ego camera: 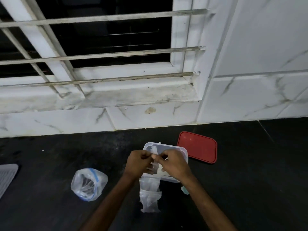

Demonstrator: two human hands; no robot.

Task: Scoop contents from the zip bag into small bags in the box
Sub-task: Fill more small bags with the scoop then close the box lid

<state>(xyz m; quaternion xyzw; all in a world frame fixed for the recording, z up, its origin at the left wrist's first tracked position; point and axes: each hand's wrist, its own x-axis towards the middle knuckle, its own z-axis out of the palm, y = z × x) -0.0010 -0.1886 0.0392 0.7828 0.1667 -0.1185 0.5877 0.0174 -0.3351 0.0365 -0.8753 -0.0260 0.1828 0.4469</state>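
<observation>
- Fingers of our left hand [139,161] and right hand [173,164] pinch the small bags [150,192] over the box [183,151].
- We should open one mouth fully before scooping from the zip bag [89,184], lower left.

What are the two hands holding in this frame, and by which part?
The left hand and right hand both pinch the upper end of a bunch of small bags over the box; the rest hangs down.
</observation>
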